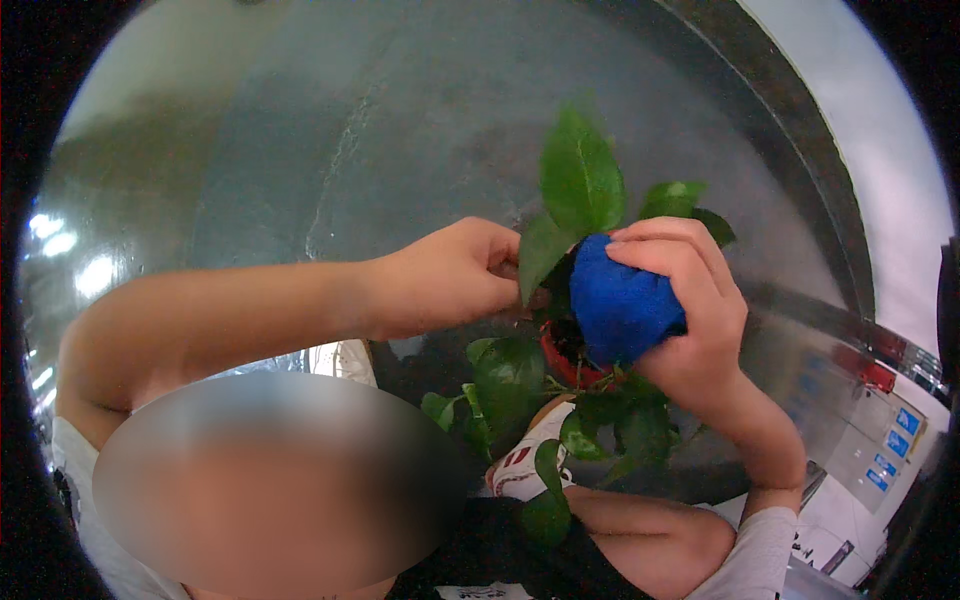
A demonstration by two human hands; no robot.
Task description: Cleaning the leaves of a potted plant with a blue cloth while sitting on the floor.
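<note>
A leafy green plant (510, 379) grows in a red pot (562, 356) low in front of me, its broad leaves spreading around the rim. My right hand (694, 300) grips a bundled blue cloth (622, 300) over the pot's right side, fingers curled around its top and far side. On the pot's other side, my left hand (465, 274) reaches in among the leaves with its fingers bent. An upright leaf (583, 176) stands beyond the cloth, and a smaller leaf (544, 251) partly covers my left fingertips. Whether those fingertips hold a leaf or stem is hidden.
Grey floor (420, 150) with a pale streak extends beyond the plant. A dark curved band (814, 165) borders it at right. My shoe (529, 457) is close below the pot. White panels with blue labels (896, 442) stand at lower right.
</note>
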